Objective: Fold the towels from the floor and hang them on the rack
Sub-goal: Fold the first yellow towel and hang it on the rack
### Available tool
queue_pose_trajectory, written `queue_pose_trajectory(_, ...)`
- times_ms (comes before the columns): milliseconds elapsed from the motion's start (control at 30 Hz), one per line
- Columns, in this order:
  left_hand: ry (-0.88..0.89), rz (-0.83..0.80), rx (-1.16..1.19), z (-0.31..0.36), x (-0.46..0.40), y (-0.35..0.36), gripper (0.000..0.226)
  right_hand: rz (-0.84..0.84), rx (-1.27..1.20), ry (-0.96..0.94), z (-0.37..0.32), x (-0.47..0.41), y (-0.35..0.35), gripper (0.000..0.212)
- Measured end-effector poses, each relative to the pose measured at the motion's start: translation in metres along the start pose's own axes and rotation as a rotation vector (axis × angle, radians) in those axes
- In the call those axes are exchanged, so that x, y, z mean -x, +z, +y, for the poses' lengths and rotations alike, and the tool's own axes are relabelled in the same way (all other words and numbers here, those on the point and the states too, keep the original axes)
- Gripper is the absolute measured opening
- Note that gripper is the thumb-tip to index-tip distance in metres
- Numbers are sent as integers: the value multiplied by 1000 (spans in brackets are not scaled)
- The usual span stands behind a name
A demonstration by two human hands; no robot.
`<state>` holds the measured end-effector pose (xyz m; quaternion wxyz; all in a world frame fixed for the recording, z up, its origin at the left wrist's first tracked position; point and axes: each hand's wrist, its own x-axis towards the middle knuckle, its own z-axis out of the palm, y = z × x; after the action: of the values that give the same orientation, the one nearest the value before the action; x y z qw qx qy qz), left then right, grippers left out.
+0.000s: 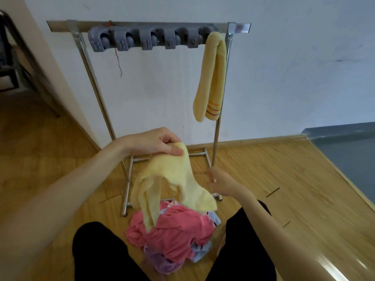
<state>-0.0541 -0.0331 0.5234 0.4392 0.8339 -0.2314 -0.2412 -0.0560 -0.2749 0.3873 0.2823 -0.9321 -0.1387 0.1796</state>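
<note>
My left hand [156,142] pinches the top corner of a pale yellow towel [172,185], which hangs crumpled down to the pile. To the right of that towel, my right hand [221,182] is held with relaxed fingers and holds nothing. A heap of towels lies on the floor between my knees, with a pink towel [174,230] on top and purple and light blue ones under it. One folded yellow towel [212,78] with orange stripes hangs at the right end of the metal rack [150,25], by a row of grey clips [146,39].
The rack stands against a white wall on a wooden floor; its base frame [126,191] reaches to the pile. My black-clad knees [97,250] flank the heap. A dark doorway opens at the left, and a grey-blue surface [345,151] lies at the right.
</note>
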Motion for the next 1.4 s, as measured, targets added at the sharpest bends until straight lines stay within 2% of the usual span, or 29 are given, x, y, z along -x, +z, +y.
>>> queue_pose_trajectory(67, -13, -64, -30, 9, -2, -1, 21, 153, -431, -142, -19, -2, -10, 32)
queue_pose_trajectory(133, -28, -88, -44, 13, -5, 1, 15, 14, -876, -223, -36, 1, -21, 40)
queue_pose_trajectory(200, -38, -80, -65, 12, -9, 2, 14, -166, -1038, -253, -45, 1, -25, 43)
queue_pose_trajectory(267, -49, -70, -89, 8, -12, 3, 17, -234, -921, -301, -47, 1, -23, 40)
queue_pose_trajectory(333, -76, -64, -106, 0, -14, 4, 18, -207, -807, -316, -45, -1, -21, 30)
queue_pose_trajectory(500, -148, -55, -128, -19, -13, 3, 34, -203, -725, -282, -35, 1, -43, 12)
queue_pose_trajectory(633, -129, -52, -101, -21, -15, 0, 31, -194, -635, -326, -21, 1, -82, 10)
queue_pose_trajectory(733, -102, -76, -62, -15, -16, -9, 33, -66, -599, -292, -7, -3, -111, 27)
queue_pose_trajectory(833, -30, -81, -16, 3, -19, -27, 33, 106, -507, -305, -2, -9, -142, 25)
queue_pose_trajectory(933, 57, -37, -272, 28, -33, -48, 10, 130, -321, -399, -12, -18, -175, 22)
queue_pose_trajectory(1033, 49, 2, -529, 48, -57, -70, 21, 81, -89, -506, -29, -26, -206, 28)
queue_pose_trajectory(1167, 1, 91, -720, 72, -82, -96, 24, -27, 161, -483, -51, -39, -239, 44)
queue_pose_trajectory(1233, -22, 148, -801, 84, -91, -105, 31, 38, 265, -468, -57, -50, -255, 52)
queue_pose_trajectory(1300, 11, 250, -872, 94, -100, -112, 42, 181, 324, -447, -61, -60, -275, 54)
queue_pose_trajectory(1400, 115, 523, -905, 113, -111, -121, 49, 426, 321, -422, -71, -68, -309, 53)
